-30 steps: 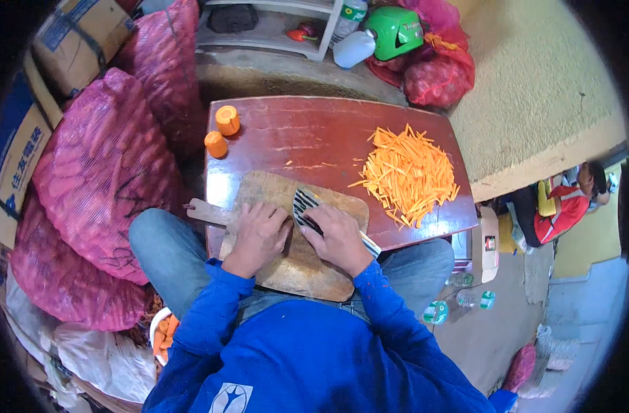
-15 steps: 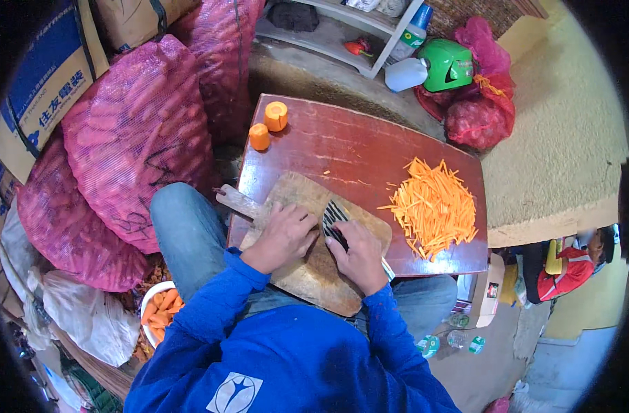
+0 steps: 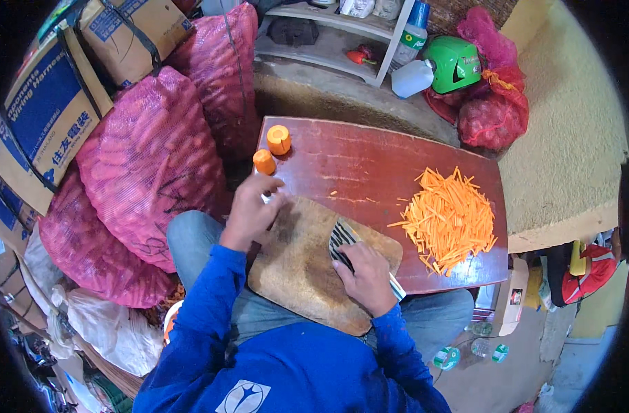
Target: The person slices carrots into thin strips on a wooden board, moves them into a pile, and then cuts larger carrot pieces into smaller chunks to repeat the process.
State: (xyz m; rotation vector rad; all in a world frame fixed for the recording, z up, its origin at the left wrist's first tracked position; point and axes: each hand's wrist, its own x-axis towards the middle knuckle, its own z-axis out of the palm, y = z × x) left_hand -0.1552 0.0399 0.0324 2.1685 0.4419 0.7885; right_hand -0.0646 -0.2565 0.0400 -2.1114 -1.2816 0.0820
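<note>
- Your left hand (image 3: 249, 210) reaches to the board's (image 3: 307, 268) far left corner, fingers curled loosely, tips just short of two carrot stubs (image 3: 264, 162).
- The stubs are short, thick orange cylinders standing upright on the counter (image 3: 369, 165), close together.
- Your right hand (image 3: 366, 279) has its fingers wrapped round a multi-bladed cutter (image 3: 342, 241) resting on the board.
- Carrot strips (image 3: 448, 217) lie heaped beyond your right fingers.
</note>
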